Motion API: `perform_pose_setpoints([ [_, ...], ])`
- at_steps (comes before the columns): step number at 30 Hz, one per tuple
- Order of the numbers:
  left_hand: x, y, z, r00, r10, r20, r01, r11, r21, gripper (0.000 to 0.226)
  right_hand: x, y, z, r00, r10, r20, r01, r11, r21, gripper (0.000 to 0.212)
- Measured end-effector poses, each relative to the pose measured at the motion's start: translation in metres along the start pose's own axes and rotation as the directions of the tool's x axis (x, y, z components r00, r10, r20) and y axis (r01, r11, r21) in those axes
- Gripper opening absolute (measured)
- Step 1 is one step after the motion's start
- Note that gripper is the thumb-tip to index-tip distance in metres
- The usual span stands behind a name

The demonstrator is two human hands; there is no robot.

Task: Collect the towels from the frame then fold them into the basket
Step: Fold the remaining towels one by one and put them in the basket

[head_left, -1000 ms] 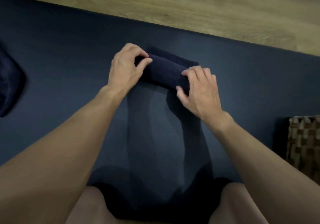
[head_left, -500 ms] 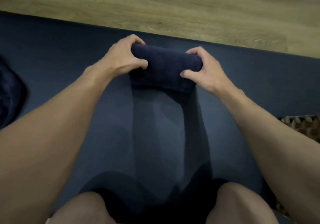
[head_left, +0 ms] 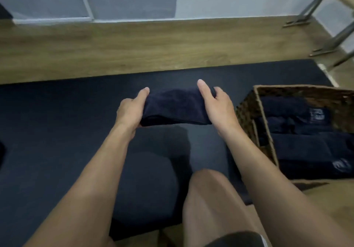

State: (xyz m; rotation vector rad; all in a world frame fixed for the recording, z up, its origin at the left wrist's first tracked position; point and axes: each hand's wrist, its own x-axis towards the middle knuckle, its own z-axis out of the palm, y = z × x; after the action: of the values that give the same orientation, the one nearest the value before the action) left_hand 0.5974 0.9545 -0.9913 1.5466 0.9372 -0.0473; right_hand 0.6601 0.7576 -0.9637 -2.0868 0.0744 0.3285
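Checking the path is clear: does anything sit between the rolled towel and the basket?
Nothing visible lies between them. The left hand and right hand hold the towel over the mat, beside the basket; only its side wall must be cleared. Folded towels lie inside.

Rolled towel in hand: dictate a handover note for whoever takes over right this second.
Left hand: grips the left end of the rolled towel.
Right hand: grips its right end.
Towel is held above the dark mat, left of the wicker basket.
Done: several folded dark towels already lie in the basket.
Left: set this one in the basket; whether more towels remain cannot be seen.
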Motion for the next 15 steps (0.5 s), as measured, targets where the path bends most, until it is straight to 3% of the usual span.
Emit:
perform_pose_setpoints([
  [3, -0.039, 0.029, 0.039, 0.997, 0.071, 0.038, -0.067, 0.994, -0.083, 0.052, -0.028, -0.006, -0.059, 0.977, -0.191, -0.096, 0.189, 0.981, -0.031, 0.053],
  [6, -0.08, 0.055, 0.087, 0.967, 0.208, 0.147, -0.19, 0.974, -0.123, 0.047, -0.037, 0.0, -0.124, 0.922, -0.279, -0.269, 0.279, 0.959, -0.041, 0.043],
  [11, -0.13, 0.072, 0.188, 0.842, 0.378, 0.385, -0.364, 0.925, -0.112, 0.041, -0.019, 0.049, -0.235, 0.856, -0.195, -0.478, 0.197, 0.979, -0.046, 0.05],
  [15, -0.136, 0.07, 0.273, 0.727, 0.375, 0.574, -0.459, 0.888, 0.001, 0.054, 0.007, 0.108, -0.31, 0.833, -0.079, -0.547, 0.073, 0.997, -0.034, 0.048],
])
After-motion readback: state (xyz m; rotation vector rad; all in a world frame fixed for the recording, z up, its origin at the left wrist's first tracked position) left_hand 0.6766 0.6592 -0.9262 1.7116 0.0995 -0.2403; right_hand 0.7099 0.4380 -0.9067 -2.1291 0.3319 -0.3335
